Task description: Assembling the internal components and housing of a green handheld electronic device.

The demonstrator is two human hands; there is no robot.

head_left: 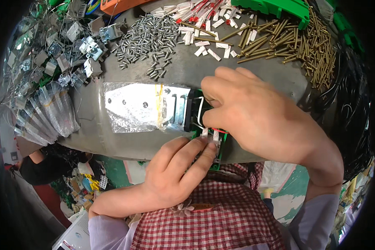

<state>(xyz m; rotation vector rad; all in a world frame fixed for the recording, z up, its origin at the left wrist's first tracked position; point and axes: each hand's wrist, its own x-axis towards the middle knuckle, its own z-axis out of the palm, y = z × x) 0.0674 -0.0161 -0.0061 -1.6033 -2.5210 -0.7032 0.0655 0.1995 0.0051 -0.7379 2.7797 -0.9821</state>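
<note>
Green part (218,153) sits at the bench (254,73) edge, right between my hands. Left hand (177,173) fingers pinch its near end; right hand (254,114) fingers curl over its far end.

A small green circuit board (217,151) with white and red wires lies flat at the table's near edge.
</note>
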